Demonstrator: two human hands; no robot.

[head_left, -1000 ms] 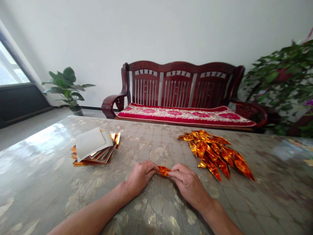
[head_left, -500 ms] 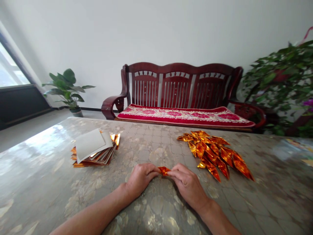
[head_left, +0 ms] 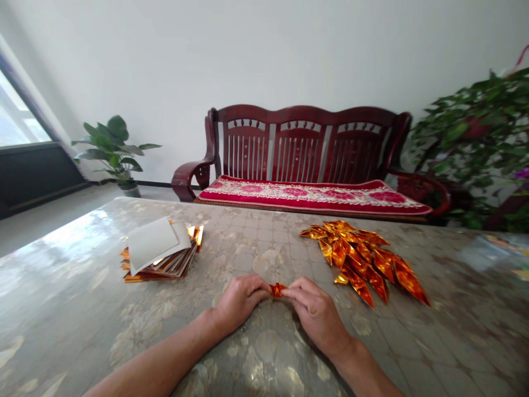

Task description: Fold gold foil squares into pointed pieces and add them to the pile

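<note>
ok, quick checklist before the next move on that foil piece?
1. Both hands on the piece: ok. The left hand and right hand pinch the folded gold foil piece from either side.
2. Fold quality: cannot tell. The fingers cover much of the piece.
3. Right hand clear of the pile of folded foil pieces: ok. There is a gap between them.
4. Pile pieces separate: not ok. They overlap loosely.
5. Stack of foil sheets within view: ok. It lies left of the hands, untouched, with white paper sheets on top.
</note>
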